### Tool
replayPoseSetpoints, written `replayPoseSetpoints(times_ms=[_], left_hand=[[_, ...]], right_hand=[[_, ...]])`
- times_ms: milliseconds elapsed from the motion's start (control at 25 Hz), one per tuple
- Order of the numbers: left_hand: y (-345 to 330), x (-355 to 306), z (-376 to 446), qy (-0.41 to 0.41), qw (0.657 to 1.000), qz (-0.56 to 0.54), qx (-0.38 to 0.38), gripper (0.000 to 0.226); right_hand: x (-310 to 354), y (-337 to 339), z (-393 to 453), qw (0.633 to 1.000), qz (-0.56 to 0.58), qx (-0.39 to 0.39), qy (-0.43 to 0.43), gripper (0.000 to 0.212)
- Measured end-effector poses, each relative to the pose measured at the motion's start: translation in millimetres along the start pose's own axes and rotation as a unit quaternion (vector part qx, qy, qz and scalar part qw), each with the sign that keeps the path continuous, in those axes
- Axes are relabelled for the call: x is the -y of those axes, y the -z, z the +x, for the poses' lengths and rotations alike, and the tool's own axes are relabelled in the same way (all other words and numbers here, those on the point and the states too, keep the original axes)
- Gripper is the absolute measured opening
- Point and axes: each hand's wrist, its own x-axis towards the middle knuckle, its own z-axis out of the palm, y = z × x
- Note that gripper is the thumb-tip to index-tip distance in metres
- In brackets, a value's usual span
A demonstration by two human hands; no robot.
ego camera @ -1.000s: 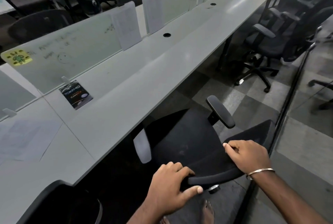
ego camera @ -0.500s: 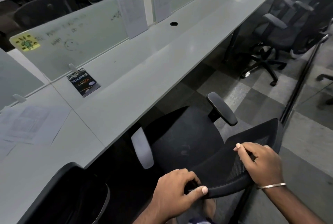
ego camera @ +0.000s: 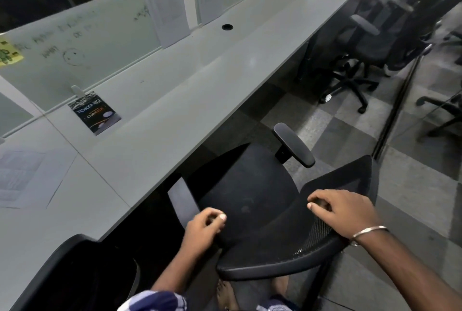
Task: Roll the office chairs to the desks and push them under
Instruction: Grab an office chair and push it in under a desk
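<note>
At the bottom edge, around 6 o'clock, I see my bare feet (ego camera: 252,293) on the floor below the chair's backrest. My left hand (ego camera: 203,232) hovers at the left end of the backrest's top rim, fingers curled in loosely with the thumb near the forefinger; it looks clear of the rim, though I cannot tell for certain whether it touches. My right hand (ego camera: 343,210) lies on top of the mesh backrest (ego camera: 300,243) at about 4 o'clock, fingers bent over the rim and gripping it, a metal bangle (ego camera: 367,232) on the wrist.

The black office chair (ego camera: 250,193) sits at the centre, its seat partly under the edge of the grey desk (ego camera: 175,100). Its left armrest (ego camera: 182,200) is just at the desk edge; the right armrest (ego camera: 293,144) stands out at 2 o'clock, clear of the desk. At 8 o'clock, the dark back of another chair (ego camera: 62,270) is tucked against the desk.

On the desk at 10 o'clock lies a dark printed card (ego camera: 95,114), near a frosted divider panel (ego camera: 75,43) with scribbles and a yellow sticky note (ego camera: 8,54). Towards 12 o'clock is a round cable hole (ego camera: 227,27). Far off at 2 o'clock, several office chairs (ego camera: 362,43) cluster on the chequered carpet.
</note>
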Motion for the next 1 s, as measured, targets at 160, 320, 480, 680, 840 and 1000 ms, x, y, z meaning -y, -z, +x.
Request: replayPoseSetpoints(times_ms=[160,320,480,680,840,1000], left_hand=[[32,49,43,0.14,0.978,0.041,-0.146,0.039],[45,82,70,0.245,0.957,0.04,-0.149,0.078],[33,98,97,0.324,0.936,-0.047,-0.129,0.07],[4,97,132,0.384,0.902,-0.025,-0.197,0.1],[-17,88,137,0.413,0.882,0.048,-0.22,0.093],[-34,85,140,0.414,0.868,0.122,-0.247,0.091]], right_hand=[[-6,5,44,0.991,0.04,0.125,0.014,0.032],[-22,6,130,0.981,-0.006,0.19,0.043,0.037],[-50,-15,246,0.978,-0.082,0.188,0.025,0.044],[-84,-90,336,0.971,-0.011,0.233,-0.041,0.092],[-97,-137,347,0.977,0.031,0.204,-0.06,0.109],[-106,-161,346,0.983,-0.042,0.17,-0.053,0.094]])
